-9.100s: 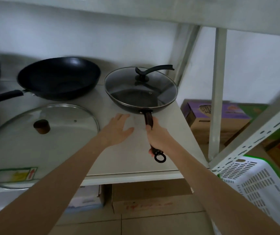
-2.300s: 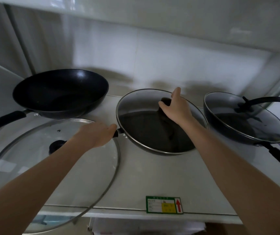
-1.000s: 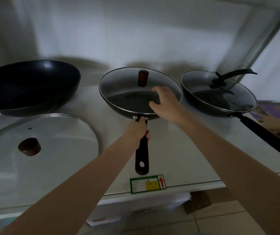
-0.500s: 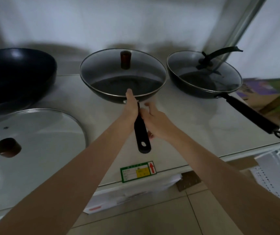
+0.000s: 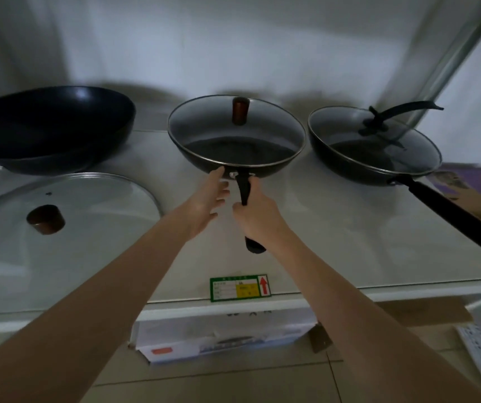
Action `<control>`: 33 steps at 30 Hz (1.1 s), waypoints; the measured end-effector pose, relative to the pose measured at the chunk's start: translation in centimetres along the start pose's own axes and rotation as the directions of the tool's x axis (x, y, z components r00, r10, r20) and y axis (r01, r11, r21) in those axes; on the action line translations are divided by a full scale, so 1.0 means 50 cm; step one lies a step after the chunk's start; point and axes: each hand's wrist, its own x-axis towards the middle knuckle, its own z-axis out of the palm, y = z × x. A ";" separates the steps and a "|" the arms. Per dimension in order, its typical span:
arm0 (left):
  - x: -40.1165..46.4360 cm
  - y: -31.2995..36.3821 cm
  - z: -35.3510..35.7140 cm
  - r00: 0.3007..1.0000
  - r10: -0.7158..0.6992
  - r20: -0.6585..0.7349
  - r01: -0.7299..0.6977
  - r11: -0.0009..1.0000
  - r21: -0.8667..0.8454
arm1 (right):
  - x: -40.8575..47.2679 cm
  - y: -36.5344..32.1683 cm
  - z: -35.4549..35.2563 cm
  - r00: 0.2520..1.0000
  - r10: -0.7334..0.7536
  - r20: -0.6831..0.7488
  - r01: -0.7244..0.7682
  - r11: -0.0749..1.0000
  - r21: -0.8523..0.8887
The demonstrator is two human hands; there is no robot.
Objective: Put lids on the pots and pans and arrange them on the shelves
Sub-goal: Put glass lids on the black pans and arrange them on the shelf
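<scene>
The middle frying pan stands on the shelf, lidded, with its glass lid seated all round the rim and the brown knob upright. Half a second ago the left hand held the pan's black handle; the grip has now passed across. The right hand is wrapped around the handle, fingers closed on it, while the left hand has let go and lies loosely spread, its fingertips touching the pan wall just beside the handle rivets. A second ago the right hand rested on the lid; it has since dropped to the handle, so the lidding of this pan is judged complete and the present step is squaring the pan in its place. To its right, just beside it, the second lidded pan stands, its long handle angled toward the shelf's front right corner. To the left, well apart, the large black wok remains uncovered, and the large glass lid lies flat on the shelf in front of it, knob up. That pairing is judged the outstanding item. A green label marks the shelf edge; cartons sit below on the floor.
</scene>
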 end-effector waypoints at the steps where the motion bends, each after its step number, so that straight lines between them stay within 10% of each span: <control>1: -0.009 -0.004 -0.007 0.999 0.033 -0.029 -0.031 0.997 0.075 | 0.000 0.003 -0.003 1.000 0.000 0.005 0.000 1.000 -0.006; 11: -0.133 -0.018 -0.107 0.949 0.248 -0.196 -0.105 0.833 0.543 | 0.005 0.023 -0.045 1.000 -0.015 0.015 0.017 0.989 -0.144; 19: -0.222 -0.046 -0.224 0.864 0.471 -0.178 0.051 0.270 0.962 | 0.001 -0.007 -0.055 0.993 -0.103 -0.054 0.067 0.884 -0.462; 33: -0.281 -0.081 -0.447 0.790 0.562 -0.246 0.147 0.215 0.965 | -0.050 -0.199 0.198 0.866 -0.470 0.172 0.473 0.655 -0.590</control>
